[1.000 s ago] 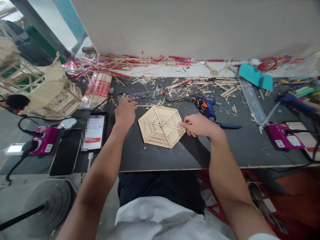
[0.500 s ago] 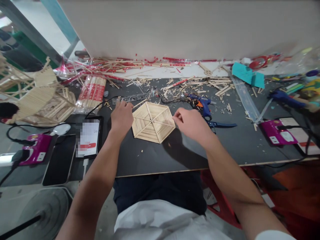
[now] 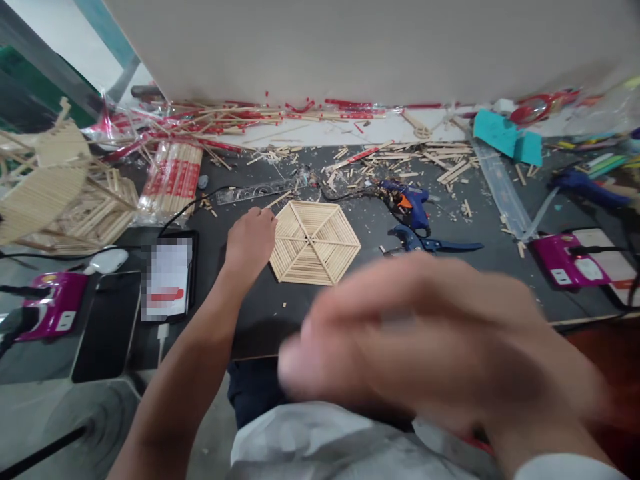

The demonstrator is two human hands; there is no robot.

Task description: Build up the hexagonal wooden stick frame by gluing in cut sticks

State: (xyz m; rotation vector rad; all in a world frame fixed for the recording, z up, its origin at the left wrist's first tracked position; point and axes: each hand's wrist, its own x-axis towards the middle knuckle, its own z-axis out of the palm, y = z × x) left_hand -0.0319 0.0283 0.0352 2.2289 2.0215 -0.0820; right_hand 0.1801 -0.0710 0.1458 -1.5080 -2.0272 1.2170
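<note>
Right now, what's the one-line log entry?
Left hand: at left edge of hexagonal stick panel | right hand: in foreground, blurred, grip unclear | blue glue gun: right of panel

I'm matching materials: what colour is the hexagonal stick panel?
The stick panel is pale beige; see the head view.

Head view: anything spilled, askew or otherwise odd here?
Yes: loose stick offcuts litter the table around the blue glue gun, untidy compared with the packed stick bundle. The right hand looms large and blurred near the camera, hiding part of the table. The hexagonal stick panel shows no obvious damage.
</note>
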